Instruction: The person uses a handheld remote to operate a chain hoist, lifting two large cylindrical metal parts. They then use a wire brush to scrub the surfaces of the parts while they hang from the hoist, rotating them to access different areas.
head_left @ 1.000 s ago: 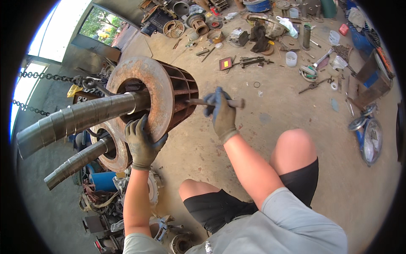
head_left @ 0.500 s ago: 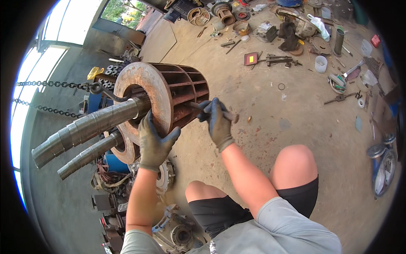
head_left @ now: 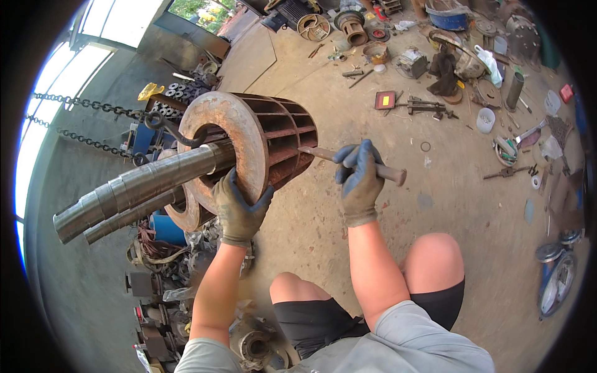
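A rusty ribbed steel drum (head_left: 286, 142) with a thick ring flange (head_left: 252, 138) stands out in front of me on a stepped steel shaft (head_left: 146, 177). My left hand (head_left: 241, 213), in a grey-blue work glove, is closed over the flange's lower rim, thumb on the outer side. Gloved too, my right hand (head_left: 360, 183) grips a long steel chisel (head_left: 393, 174) around its middle. The chisel's thin end points left at the drum's ribs; whether it touches them I cannot tell. A hook (head_left: 180, 132) on a chain (head_left: 93, 107) reaches into the flange's bore.
Beneath the drum lies a second flanged part with its shaft (head_left: 134, 214). Machine parts and straps crowd the left wall, near a blue container (head_left: 166, 230). Across the concrete floor sit a white cup (head_left: 485, 120), a puller-like tool (head_left: 429, 107) and a blue-framed part (head_left: 558, 283).
My right hand has drawn the chisel to the right, so more of its thin end shows outside the ribs. My left hand stays on the flange while the whole view has shifted.
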Tool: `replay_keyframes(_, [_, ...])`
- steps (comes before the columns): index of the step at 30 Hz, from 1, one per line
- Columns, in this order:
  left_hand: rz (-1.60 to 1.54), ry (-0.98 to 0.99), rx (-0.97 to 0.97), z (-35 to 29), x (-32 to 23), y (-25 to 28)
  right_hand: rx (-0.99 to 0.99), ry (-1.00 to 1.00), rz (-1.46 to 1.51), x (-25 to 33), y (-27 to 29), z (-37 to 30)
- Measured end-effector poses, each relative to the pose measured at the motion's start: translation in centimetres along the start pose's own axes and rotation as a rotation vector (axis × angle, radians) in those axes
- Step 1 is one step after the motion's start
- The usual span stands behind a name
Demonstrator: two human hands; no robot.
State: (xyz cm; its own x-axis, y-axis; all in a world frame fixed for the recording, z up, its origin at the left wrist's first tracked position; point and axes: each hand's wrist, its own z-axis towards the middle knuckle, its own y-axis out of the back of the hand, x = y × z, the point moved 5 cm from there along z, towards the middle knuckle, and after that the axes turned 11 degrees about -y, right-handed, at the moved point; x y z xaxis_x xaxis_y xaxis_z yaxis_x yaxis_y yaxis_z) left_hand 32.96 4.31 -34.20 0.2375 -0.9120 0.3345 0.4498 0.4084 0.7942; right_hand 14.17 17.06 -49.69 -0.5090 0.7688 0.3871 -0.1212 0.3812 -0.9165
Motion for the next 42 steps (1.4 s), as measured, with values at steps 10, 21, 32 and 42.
replay_keyframes(10, [-0.027, -0.021, -0.008, -0.6, 0.9, 0.3, -0.02, -0.17, 0.035, -3.4, -2.7, 1.4])
replay_keyframes(21, [-0.106, -0.047, -0.004, -1.4, 0.9, 1.2, 0.1, -0.238, -0.037, -2.0, -2.1, 2.0])
replay_keyframes(32, [-0.077, -0.098, 0.021, -1.3, 0.5, 1.9, 0.092, -0.172, -0.057, -0.5, -1.2, 0.8])
replay_keyframes(42, [-0.114, -0.139, -0.002, -1.3, 0.1, 2.9, 0.157, -0.163, -0.084, 1.4, -2.3, -0.7])
